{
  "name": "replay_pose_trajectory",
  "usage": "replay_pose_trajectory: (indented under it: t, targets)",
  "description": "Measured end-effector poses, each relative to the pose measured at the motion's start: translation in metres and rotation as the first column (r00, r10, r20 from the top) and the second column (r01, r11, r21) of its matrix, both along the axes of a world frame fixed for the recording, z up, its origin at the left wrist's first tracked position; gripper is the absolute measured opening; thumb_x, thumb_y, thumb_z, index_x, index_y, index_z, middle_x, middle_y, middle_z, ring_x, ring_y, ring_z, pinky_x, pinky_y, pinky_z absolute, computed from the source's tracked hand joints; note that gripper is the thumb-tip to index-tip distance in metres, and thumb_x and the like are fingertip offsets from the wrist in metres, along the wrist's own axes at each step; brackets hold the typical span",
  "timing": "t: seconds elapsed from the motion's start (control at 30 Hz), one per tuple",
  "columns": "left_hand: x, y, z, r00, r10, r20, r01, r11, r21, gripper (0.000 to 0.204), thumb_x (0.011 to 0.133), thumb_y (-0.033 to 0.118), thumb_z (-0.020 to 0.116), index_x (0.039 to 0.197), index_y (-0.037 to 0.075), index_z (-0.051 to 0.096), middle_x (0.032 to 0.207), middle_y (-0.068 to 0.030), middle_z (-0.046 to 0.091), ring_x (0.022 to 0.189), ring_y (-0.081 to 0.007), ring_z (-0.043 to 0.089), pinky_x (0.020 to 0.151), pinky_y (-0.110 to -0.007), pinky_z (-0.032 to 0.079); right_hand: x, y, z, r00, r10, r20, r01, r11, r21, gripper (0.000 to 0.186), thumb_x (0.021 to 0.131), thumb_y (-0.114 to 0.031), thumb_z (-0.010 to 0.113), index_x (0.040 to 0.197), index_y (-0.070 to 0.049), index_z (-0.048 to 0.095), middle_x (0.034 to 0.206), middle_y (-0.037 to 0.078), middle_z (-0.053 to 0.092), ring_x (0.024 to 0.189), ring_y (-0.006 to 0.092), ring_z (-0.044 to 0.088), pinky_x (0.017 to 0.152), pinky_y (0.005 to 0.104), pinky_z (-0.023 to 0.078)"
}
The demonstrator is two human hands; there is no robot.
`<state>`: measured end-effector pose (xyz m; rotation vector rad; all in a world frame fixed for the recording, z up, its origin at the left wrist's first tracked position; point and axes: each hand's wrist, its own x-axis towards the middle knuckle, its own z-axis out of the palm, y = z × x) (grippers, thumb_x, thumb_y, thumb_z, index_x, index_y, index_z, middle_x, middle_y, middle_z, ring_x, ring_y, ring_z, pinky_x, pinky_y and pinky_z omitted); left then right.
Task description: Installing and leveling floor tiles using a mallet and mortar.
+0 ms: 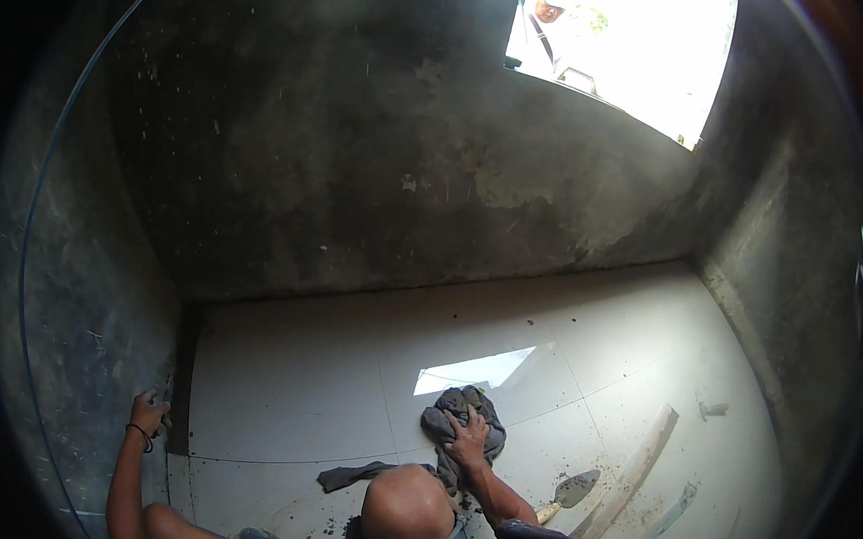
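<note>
A bunched dark grey cloth [440,425] lies on the pale tiled floor [294,384], with a strip of it trailing left. My right hand [468,437] presses down on the cloth, fingers spread over its folds and gripping it. At far left, beside the dark gap along the wall's foot, is my left hand [149,414], a dark band around its wrist. Its fingers are curled; what they hold, if anything, is too small to make out. My bare knee [407,506] rises between the arms and hides part of the cloth's trailing strip.
Right of my right forearm lie a pointed trowel [576,487], a long wooden strip [637,467] and a greyish strip [668,522]. Dark crumbs dot the tiles. Rough grey walls [340,171] enclose the floor. A person [547,12] is outside the bright opening.
</note>
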<state>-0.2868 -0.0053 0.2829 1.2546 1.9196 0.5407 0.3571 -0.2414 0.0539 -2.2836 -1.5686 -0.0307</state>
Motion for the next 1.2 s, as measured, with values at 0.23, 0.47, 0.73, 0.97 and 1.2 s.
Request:
replay_pose_trajectory:
  t: [0.23, 0.47, 0.73, 0.97, 1.2]
  targets:
    - [0.019, 0.001, -0.004, 0.987, -0.149, -0.058, 0.148, 0.989, -0.017, 0.063, 0.087, 0.010, 0.069, 0.142, -0.009, 0.043, 0.073, -0.0140, 0.069, 0.048, -0.0168, 0.063, 0.038, -0.029, 0.042, -0.001, 0.000, 0.002, 0.999, -0.005, -0.038, 0.007, 0.999, 0.045, 0.086, 0.057, -0.029, 0.084, 0.137, -0.038, 0.056, 0.149, 0.017, 0.033, 0.131, 0.0416, 0.033, 0.109, 0.0553, 0.027]
    - [0.027, 0.005, -0.005, 0.983, -0.171, -0.070, 0.170, 0.985, -0.028, 0.065, 0.087, 0.007, 0.069, 0.144, -0.008, 0.041, 0.084, -0.0161, 0.070, 0.052, -0.0172, 0.066, 0.040, -0.029, 0.044, 0.000, 0.001, 0.003, 0.999, -0.035, -0.019, 0.034, 0.998, -0.043, 0.085, 0.056, -0.029, 0.084, 0.137, -0.037, 0.057, 0.149, 0.018, 0.033, 0.131, 0.0417, 0.033, 0.109, 0.0542, 0.027]
    - [-0.004, 0.062, -0.015, 0.890, -0.051, -0.454, 0.183, 0.950, 0.252, 0.080, 0.080, 0.018, 0.077, 0.144, -0.008, 0.038, 0.127, -0.0269, 0.059, 0.106, -0.0356, 0.067, 0.093, -0.039, 0.052, -0.001, 0.000, 0.006, 1.000, 0.002, -0.004, -0.002, 1.000, -0.003, 0.085, 0.057, -0.029, 0.083, 0.137, -0.037, 0.057, 0.149, 0.019, 0.033, 0.130, 0.0421, 0.034, 0.107, 0.0552, 0.028]
    - [-0.014, 0.171, 0.154, 0.958, 0.188, 0.216, -0.283, 0.502, 0.817, 0.079, 0.091, 0.021, 0.068, 0.157, 0.012, 0.025, 0.080, -0.0063, 0.066, 0.053, -0.0078, 0.048, 0.047, -0.026, 0.039, 0.071, 0.026, 0.008, 0.999, -0.039, 0.020, 0.042, 0.982, -0.185, 0.085, 0.065, -0.023, 0.079, 0.144, -0.033, 0.048, 0.149, 0.022, 0.031, 0.132, 0.0476, 0.034, 0.103, 0.0643, 0.034]
    - [0.072, 0.169, 0.198, 0.946, 0.217, 0.242, -0.307, 0.354, 0.884, 0.070, 0.091, 0.025, 0.069, 0.152, 0.012, 0.037, 0.086, -0.0064, 0.070, 0.047, -0.0062, 0.041, 0.043, -0.024, 0.031, 0.210, -0.010, 0.039, 0.769, -0.639, -0.022, 0.521, 0.646, -0.557, 0.058, 0.089, -0.027, 0.058, 0.146, -0.023, 0.046, 0.156, 0.028, 0.023, 0.138, 0.0580, 0.024, 0.105, 0.0769, 0.019]
